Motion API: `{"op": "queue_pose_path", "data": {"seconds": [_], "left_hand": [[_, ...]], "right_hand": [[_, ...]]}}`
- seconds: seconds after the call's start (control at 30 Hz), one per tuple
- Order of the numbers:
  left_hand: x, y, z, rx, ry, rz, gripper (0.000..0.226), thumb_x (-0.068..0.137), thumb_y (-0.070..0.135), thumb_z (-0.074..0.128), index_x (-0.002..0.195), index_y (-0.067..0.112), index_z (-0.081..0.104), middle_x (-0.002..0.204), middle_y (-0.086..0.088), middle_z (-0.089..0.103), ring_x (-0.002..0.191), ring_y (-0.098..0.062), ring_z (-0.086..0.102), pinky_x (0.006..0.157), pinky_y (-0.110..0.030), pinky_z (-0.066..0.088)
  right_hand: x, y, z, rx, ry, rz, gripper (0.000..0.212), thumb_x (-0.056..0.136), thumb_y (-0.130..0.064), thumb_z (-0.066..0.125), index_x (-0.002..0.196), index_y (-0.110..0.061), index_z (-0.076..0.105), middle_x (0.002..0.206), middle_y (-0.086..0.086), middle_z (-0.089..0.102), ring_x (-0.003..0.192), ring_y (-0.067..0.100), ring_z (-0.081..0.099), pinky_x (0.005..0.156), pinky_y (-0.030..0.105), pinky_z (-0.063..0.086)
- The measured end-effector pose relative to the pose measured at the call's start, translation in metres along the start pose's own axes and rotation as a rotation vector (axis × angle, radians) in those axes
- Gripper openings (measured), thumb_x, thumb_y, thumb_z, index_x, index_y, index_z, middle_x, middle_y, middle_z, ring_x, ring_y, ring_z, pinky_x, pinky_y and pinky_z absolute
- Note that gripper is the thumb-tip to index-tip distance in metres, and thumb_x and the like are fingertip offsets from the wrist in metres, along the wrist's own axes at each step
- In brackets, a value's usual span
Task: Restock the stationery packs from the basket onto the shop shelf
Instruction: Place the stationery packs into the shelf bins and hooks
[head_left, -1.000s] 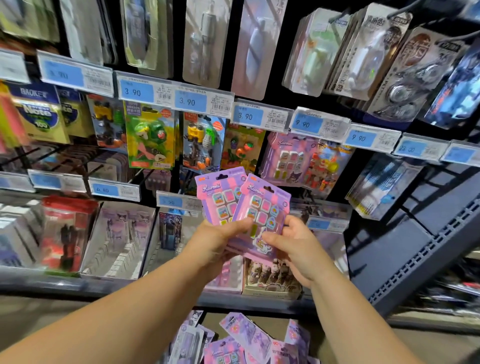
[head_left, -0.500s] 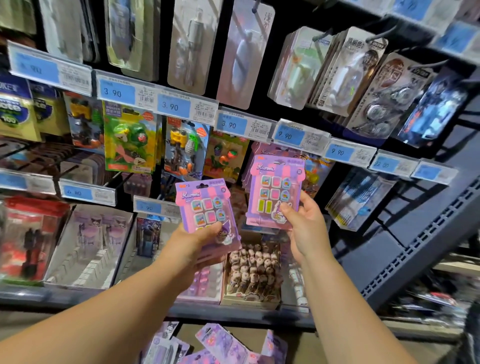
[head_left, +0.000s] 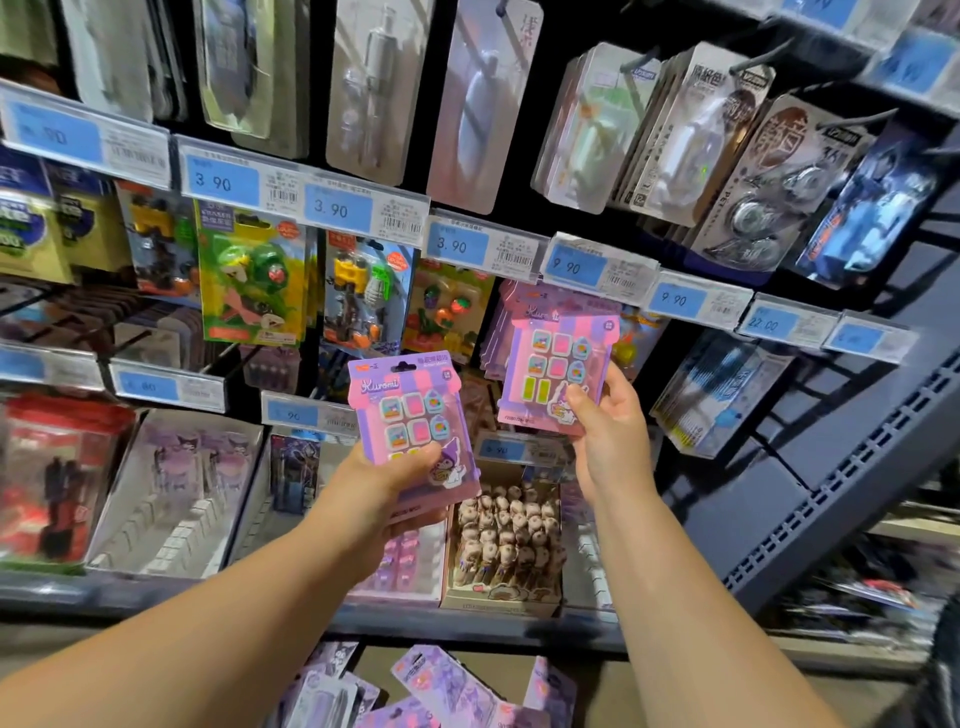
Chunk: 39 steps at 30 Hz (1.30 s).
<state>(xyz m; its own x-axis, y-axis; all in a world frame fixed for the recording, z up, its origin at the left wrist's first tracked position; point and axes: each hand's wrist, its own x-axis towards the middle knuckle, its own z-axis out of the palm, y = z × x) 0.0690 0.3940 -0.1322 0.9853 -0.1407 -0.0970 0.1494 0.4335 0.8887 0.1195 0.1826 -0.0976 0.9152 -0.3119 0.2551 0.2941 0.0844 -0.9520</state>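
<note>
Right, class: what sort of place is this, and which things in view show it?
Probably a shop's stationery aisle: blue price tags run in rows, carded packs hang between them, and display boxes sit on the shelf below.

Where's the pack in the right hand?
Right of centre in the head view, the right hand holds the pack up by matching hung packs, below a 9.90 tag.

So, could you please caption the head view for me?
Right hand holds a pink pack by the hanging packs; left hand grips another pack.
</note>
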Motion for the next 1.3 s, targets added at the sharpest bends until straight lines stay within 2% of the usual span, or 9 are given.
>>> {"op": "queue_pose_path", "data": {"seconds": [0.33, 0.57, 0.67, 0.73, 0.77, 0.83, 0.93, 1.03, 1.3], "left_hand": [[0.001, 0.001, 0.005, -0.017, -0.034, -0.034, 0.024, 0.087, 0.012, 0.065, 0.11, 0.011, 0.063, 0.089, -0.006, 0.074, 0.074, -0.022, 0.071, 0.061, -0.035, 0.06], [-0.004, 0.006, 0.007, -0.013, -0.03, -0.061, 0.021, 0.089, 0.017, 0.064, 0.109, 0.011, 0.062, 0.083, -0.003, 0.071, 0.067, -0.017, 0.069, 0.06, -0.033, 0.06], [-0.004, 0.007, 0.006, 0.007, -0.005, -0.08, 0.021, 0.091, 0.029, 0.061, 0.106, 0.014, 0.062, 0.1, -0.01, 0.068, 0.081, -0.023, 0.067, 0.066, -0.035, 0.059], [-0.003, 0.007, 0.007, 0.036, 0.018, -0.093, 0.021, 0.093, 0.036, 0.058, 0.1, 0.017, 0.062, 0.107, -0.014, 0.067, 0.087, -0.028, 0.065, 0.066, -0.035, 0.058], [-0.003, 0.007, 0.007, 0.045, 0.024, -0.097, 0.022, 0.094, 0.039, 0.056, 0.098, 0.018, 0.061, 0.108, -0.015, 0.067, 0.087, -0.029, 0.064, 0.064, -0.034, 0.057], [-0.003, 0.007, 0.008, 0.061, 0.024, -0.095, 0.025, 0.094, 0.044, 0.052, 0.097, 0.02, 0.059, 0.105, -0.015, 0.065, 0.084, -0.028, 0.063, 0.066, -0.035, 0.056], [-0.004, 0.007, 0.011, 0.084, -0.007, -0.069, 0.033, 0.094, 0.05, 0.048, 0.103, 0.021, 0.06, 0.092, -0.005, 0.071, 0.07, -0.018, 0.066, 0.066, -0.033, 0.055], [-0.007, 0.007, 0.013, 0.149, -0.044, -0.032, 0.032, 0.094, 0.047, 0.048, 0.104, 0.019, 0.061, 0.059, 0.011, 0.067, 0.051, -0.006, 0.062, 0.055, -0.027, 0.052], [0.006, 0.002, 0.019, 0.136, 0.042, -0.04, 0.013, 0.091, 0.027, 0.064, 0.099, 0.017, 0.059, 0.084, 0.003, 0.069, 0.057, -0.006, 0.061, 0.064, -0.025, 0.045]], "right_hand": [[0.016, 0.002, 0.01, -0.049, 0.045, 0.023, 0.043, 0.093, -0.005, 0.058, 0.134, -0.017, 0.053, 0.127, 0.004, 0.063, 0.117, 0.021, 0.06, 0.1, 0.043, 0.047], [0.025, -0.003, 0.026, -0.233, 0.224, 0.1, 0.067, 0.093, -0.022, 0.062, 0.149, -0.011, 0.027, 0.154, 0.007, 0.031, 0.139, 0.022, 0.033, 0.11, 0.036, 0.029], [0.014, 0.002, 0.024, -0.376, 0.306, 0.138, 0.064, 0.093, -0.036, 0.059, 0.147, -0.017, 0.031, 0.144, 0.005, 0.041, 0.131, 0.022, 0.042, 0.102, 0.035, 0.035], [0.001, 0.008, 0.024, -0.449, 0.361, 0.06, 0.036, 0.092, -0.04, 0.057, 0.122, -0.022, 0.05, 0.111, -0.002, 0.053, 0.105, 0.018, 0.051, 0.086, 0.032, 0.039], [-0.007, 0.011, 0.024, -0.465, 0.328, 0.019, 0.018, 0.092, -0.039, 0.055, 0.101, -0.023, 0.054, 0.092, -0.005, 0.052, 0.089, 0.016, 0.052, 0.079, 0.032, 0.039], [-0.027, 0.018, 0.028, -0.436, 0.125, 0.019, 0.022, 0.096, -0.039, 0.051, 0.08, -0.024, 0.054, 0.076, -0.007, 0.05, 0.074, 0.014, 0.051, 0.072, 0.034, 0.041], [-0.051, 0.023, 0.031, -0.28, -0.23, 0.189, 0.03, 0.089, -0.048, 0.056, 0.098, -0.02, 0.066, 0.095, 0.0, 0.07, 0.096, 0.02, 0.065, 0.088, 0.037, 0.048], [-0.064, 0.023, 0.032, -0.177, -0.43, 0.22, 0.028, 0.083, -0.03, 0.065, 0.108, -0.018, 0.066, 0.109, 0.006, 0.071, 0.105, 0.024, 0.066, 0.095, 0.041, 0.049], [-0.057, 0.009, 0.019, -0.142, -0.252, 0.098, 0.022, 0.091, -0.004, 0.058, 0.106, -0.019, 0.064, 0.097, -0.003, 0.075, 0.09, 0.011, 0.07, 0.071, 0.02, 0.052]]}}
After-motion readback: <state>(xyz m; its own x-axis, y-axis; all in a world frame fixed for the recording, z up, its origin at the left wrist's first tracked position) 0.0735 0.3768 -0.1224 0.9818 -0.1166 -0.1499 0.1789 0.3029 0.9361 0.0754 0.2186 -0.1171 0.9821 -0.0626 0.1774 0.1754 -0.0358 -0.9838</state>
